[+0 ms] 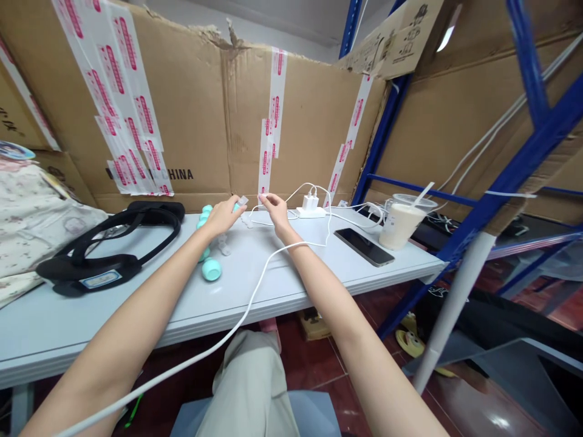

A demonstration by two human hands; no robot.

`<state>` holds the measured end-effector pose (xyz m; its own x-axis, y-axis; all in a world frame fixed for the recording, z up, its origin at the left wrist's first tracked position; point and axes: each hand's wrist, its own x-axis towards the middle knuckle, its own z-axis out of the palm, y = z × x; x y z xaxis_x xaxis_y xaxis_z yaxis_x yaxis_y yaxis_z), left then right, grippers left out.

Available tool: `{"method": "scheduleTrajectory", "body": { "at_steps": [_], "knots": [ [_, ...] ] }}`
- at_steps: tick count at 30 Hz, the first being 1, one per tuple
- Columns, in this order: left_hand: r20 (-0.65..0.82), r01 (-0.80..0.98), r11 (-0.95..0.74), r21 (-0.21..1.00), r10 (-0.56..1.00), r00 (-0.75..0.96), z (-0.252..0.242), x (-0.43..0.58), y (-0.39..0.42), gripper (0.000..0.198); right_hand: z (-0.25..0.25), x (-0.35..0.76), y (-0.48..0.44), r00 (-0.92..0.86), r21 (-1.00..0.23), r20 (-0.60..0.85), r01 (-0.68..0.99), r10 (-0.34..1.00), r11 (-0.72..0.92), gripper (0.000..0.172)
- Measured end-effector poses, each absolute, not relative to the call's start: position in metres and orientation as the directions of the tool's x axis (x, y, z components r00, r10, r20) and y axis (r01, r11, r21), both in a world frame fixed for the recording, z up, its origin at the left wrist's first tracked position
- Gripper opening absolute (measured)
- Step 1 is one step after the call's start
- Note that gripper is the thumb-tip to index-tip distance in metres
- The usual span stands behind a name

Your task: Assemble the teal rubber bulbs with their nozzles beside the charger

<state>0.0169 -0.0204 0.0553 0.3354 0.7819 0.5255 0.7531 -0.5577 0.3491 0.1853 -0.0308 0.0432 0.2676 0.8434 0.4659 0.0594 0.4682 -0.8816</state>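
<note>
My left hand (222,217) is over the table, its fingers closed on a small translucent piece (243,200). A bit of teal (236,207) shows at the same fingertips. Just to the right, my right hand (276,212) has thumb and forefinger brought together; whatever may be between them is too small to make out. Below and beside my left forearm lie several rounded teal pieces, the nearest a round teal cup-like one (212,269). A small clear plastic piece (223,244) rests near them, and another clear piece (246,222) lies between the hands.
A black headset (113,249) lies at left beside floral cloth (40,212). On the right are a phone (364,246), a drink cup (403,224) and a white charger (310,205). A white cable (255,291) crosses over my right forearm. Cardboard (195,121) walls the back.
</note>
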Motion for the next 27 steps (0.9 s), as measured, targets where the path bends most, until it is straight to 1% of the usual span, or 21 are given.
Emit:
{"method": "scheduleTrajectory", "body": {
  "at_steps": [1,4,7,9,11,13,15,17,20,24,25,27],
  "knots": [
    [0.534,0.752,-0.551,0.362,0.783,0.318,0.055,0.016,-0.020,0.032,0.042,0.187,-0.030,0.247,-0.908,0.412,0.031,0.877,0.417,0.029],
    [0.587,0.736,-0.558,0.385,0.763,0.271,0.057,0.014,-0.023,0.033,0.038,0.189,-0.028,0.106,-0.954,0.287,-0.057,0.952,0.294,0.034],
    [0.630,0.736,-0.555,0.387,0.742,0.229,0.059,0.016,-0.029,0.033,0.035,0.188,-0.027,0.014,-0.965,0.215,-0.149,0.977,0.215,0.037],
    [0.642,0.728,-0.561,0.394,0.735,0.218,0.059,0.018,-0.032,0.032,0.034,0.186,-0.027,-0.006,-0.971,0.178,-0.164,0.984,0.175,0.040],
    [0.649,0.690,-0.599,0.406,0.720,0.243,0.058,0.020,-0.034,0.031,0.035,0.185,-0.029,-0.027,-0.976,0.171,-0.140,0.985,0.165,0.044],
    [0.655,0.631,-0.650,0.424,0.701,0.283,0.056,0.022,-0.034,0.036,0.036,0.184,-0.030,-0.062,-0.977,0.184,-0.117,0.981,0.176,0.046],
    [0.655,0.573,-0.690,0.441,0.684,0.320,0.055,0.024,-0.033,0.044,0.037,0.183,-0.032,-0.108,-0.975,0.203,-0.114,0.973,0.191,0.047],
    [0.659,0.546,-0.716,0.436,0.667,0.348,0.054,0.025,-0.032,0.043,0.037,0.182,-0.035,-0.155,-0.974,0.215,-0.106,0.964,0.200,0.045],
    [0.677,0.583,-0.715,0.387,0.649,0.346,0.054,0.027,-0.034,0.031,0.036,0.179,-0.040,-0.223,-0.976,0.209,-0.104,0.952,0.190,0.041],
    [0.711,0.623,-0.699,0.351,0.632,0.309,0.055,0.028,-0.039,0.025,0.036,0.176,-0.044,-0.304,-0.985,0.163,-0.104,0.939,0.138,0.043],
    [0.715,0.628,-0.697,0.346,0.629,0.305,0.056,0.028,-0.039,0.024,0.035,0.176,-0.043,-0.293,-0.986,0.162,-0.087,0.942,0.143,0.043],
    [0.706,0.665,-0.661,0.347,0.651,0.279,0.056,0.027,-0.040,0.024,0.035,0.175,-0.039,-0.179,-0.975,0.223,-0.040,0.958,0.220,0.039]
  ]
}}
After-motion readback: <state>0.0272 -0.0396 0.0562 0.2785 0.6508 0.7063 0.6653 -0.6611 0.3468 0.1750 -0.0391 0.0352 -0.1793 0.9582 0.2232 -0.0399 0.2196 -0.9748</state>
